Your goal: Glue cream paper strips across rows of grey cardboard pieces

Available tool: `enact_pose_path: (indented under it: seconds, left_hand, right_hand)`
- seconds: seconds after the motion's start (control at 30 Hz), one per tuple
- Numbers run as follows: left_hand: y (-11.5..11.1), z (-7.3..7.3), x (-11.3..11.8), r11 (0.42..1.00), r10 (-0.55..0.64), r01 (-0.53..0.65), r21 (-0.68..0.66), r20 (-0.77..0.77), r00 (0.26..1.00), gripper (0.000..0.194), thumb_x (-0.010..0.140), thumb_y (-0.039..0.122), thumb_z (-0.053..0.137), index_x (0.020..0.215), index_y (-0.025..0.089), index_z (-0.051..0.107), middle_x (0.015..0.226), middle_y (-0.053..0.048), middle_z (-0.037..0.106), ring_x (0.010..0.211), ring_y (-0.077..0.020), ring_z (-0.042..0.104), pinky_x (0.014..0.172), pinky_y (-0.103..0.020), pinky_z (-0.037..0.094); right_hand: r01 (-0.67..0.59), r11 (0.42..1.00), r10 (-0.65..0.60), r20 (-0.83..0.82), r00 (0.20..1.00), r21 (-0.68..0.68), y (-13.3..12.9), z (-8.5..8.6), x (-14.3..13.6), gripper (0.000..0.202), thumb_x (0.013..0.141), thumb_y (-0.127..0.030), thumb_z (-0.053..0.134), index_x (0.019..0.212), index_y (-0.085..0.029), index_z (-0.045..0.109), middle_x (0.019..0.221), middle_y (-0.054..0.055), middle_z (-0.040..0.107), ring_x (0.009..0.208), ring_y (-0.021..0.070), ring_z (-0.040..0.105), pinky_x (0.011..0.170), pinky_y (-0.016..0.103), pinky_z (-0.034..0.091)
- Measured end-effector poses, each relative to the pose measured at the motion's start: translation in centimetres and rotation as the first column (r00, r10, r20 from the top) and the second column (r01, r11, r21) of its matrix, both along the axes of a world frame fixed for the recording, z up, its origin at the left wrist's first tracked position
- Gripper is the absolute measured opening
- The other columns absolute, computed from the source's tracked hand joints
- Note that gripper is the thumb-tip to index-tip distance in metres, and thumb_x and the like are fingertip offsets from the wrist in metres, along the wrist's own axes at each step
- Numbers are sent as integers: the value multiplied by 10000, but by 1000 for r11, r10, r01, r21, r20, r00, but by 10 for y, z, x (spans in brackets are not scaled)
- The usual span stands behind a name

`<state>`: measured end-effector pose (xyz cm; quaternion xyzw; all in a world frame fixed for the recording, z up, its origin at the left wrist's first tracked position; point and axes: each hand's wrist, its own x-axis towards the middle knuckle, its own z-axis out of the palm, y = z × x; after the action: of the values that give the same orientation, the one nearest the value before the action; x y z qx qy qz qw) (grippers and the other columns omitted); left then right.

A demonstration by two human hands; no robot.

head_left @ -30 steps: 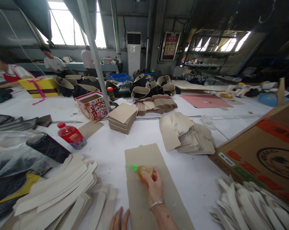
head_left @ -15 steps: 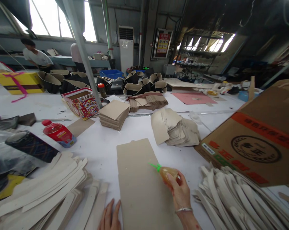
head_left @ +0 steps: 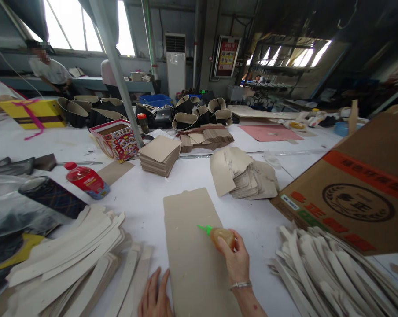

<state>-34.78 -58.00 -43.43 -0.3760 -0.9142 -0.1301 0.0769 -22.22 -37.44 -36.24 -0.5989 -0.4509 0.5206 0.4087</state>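
A long grey-beige cardboard panel point(head_left: 192, 264) lies flat in front of me on the white table. My right hand point(head_left: 235, 257) is wrapped round a squeeze bottle point(head_left: 222, 238) of amber liquid, probably glue, held on its side above the panel. Its green nozzle points left over the middle of the panel; I cannot tell if the tip touches. At the panel's left edge my left hand point(head_left: 155, 296) rests with fingers stretched out, holding nothing. Small light specks dot the panel's surface.
Curved cardboard strips point(head_left: 73, 259) pile up at left, more strips point(head_left: 327, 273) at right beside a large carton point(head_left: 357, 198). Beyond the panel stand stacked square boards point(head_left: 160, 155) and shaped pieces point(head_left: 245, 174). A red drink bottle point(head_left: 87, 180) lies at left. Across the table a person point(head_left: 52, 70) leans.
My right hand has moved left with the squeeze bottle, bringing the nozzle nearer the panel's middle. The left hand stays by the panel's edge. The view has shifted slightly.
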Motion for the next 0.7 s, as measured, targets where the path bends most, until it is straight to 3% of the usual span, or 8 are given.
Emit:
enact_pose_path:
  seconds: [0.3,0.43,0.6,0.7]
  left_hand:
    - [0,-2,-1,999,-23,25,28,-75,997,511,778,56,383,1198,315,518,1263,-5,540,1154,-205,477,870,-364,436]
    - [-1,-3,-1,998,-41,45,45,-80,996,519,775,55,390,1209,316,504,1271,-13,532,1157,-200,474,875,-367,431]
    - [0,4,-1,998,-45,49,43,-77,996,494,787,66,385,1203,298,512,1249,-18,548,1150,-192,471,884,-355,423]
    - [1,11,0,998,-50,53,43,-75,996,459,798,76,385,1181,282,533,1253,-17,542,1151,-192,465,880,-346,423]
  right_hand:
    - [-63,996,57,-88,995,-63,-31,0,-33,624,551,-421,725,1094,-177,537,918,27,662,832,225,616,727,305,507]
    - [-83,990,60,-201,978,-111,-45,4,-50,623,524,-382,757,1076,-185,546,888,24,673,837,230,622,700,307,520]
    - [-168,921,-65,-562,825,-352,-58,22,-54,545,519,-350,782,978,-178,542,877,47,676,770,247,648,659,379,543]
    - [-178,915,-101,-634,767,-361,-56,33,-31,466,546,-330,780,921,-181,546,905,51,675,807,249,648,699,394,541]
